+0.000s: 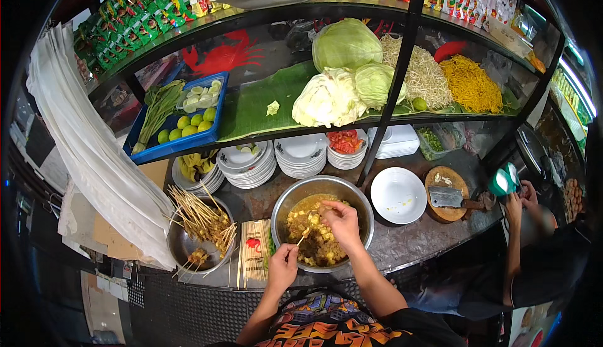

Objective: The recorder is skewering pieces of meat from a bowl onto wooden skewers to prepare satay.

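A bamboo skewer [300, 240] is pinched in my left hand [283, 263] at the near rim of a large steel bowl [369, 202]. Its tip carries a small piece of meat [305, 232]. Marinated meat chunks [325, 252] in yellowish sauce fill much of the bowl. Over the bowl's right half hangs my right hand [343, 222], fingers bent and thumb close to the forefinger; whether a piece sits between them is unclear. Left of the bowl lies a pack of bamboo skewers [254, 257]. Farther left, a smaller steel bowl [181, 248] contains several loaded meat skewers [207, 227].
Stacked plates [301, 151] line the counter's back beneath a shelf with cabbages [347, 45] and a blue tray [219, 111]. To the right are a white bowl [398, 191] and a cleaver [445, 196] on a round chopping board [459, 177]. Another person's hands [514, 203] hold a green-and-white object [503, 180].
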Action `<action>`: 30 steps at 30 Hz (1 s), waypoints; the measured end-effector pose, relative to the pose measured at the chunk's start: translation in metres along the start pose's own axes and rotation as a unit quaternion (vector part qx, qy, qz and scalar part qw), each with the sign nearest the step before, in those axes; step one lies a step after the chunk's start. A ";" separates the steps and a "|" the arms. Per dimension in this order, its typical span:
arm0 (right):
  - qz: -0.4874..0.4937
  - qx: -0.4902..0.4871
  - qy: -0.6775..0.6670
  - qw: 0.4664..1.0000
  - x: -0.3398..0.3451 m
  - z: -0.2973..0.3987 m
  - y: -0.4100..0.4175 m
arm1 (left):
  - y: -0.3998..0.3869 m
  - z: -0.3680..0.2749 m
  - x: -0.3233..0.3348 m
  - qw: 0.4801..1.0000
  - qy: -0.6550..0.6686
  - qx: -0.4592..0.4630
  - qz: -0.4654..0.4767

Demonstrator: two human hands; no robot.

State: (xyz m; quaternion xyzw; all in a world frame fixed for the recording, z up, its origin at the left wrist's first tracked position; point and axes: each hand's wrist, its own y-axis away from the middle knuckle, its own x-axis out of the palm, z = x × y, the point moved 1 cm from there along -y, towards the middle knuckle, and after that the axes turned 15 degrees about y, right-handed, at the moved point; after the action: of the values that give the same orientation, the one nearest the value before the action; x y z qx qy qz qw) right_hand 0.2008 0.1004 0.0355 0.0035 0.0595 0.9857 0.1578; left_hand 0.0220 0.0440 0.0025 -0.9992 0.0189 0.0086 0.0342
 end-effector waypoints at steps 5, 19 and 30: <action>0.032 -0.031 0.061 0.997 -0.001 0.004 0.000 | 0.000 -0.003 -0.002 1.000 -0.009 0.014 -0.002; 0.131 0.054 -0.040 0.989 -0.016 0.017 -0.006 | 0.000 -0.006 -0.008 1.000 -0.017 0.017 0.014; 0.161 -0.067 0.013 0.985 -0.016 0.005 -0.013 | -0.003 0.006 -0.006 0.993 0.099 -0.049 0.039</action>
State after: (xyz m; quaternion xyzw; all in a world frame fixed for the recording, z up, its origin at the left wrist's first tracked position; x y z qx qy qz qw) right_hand 0.2200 0.1088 0.0393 -0.0104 -0.0059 0.9999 -0.0040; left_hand 0.0164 0.0476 -0.0029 -0.9941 0.0607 -0.0880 -0.0170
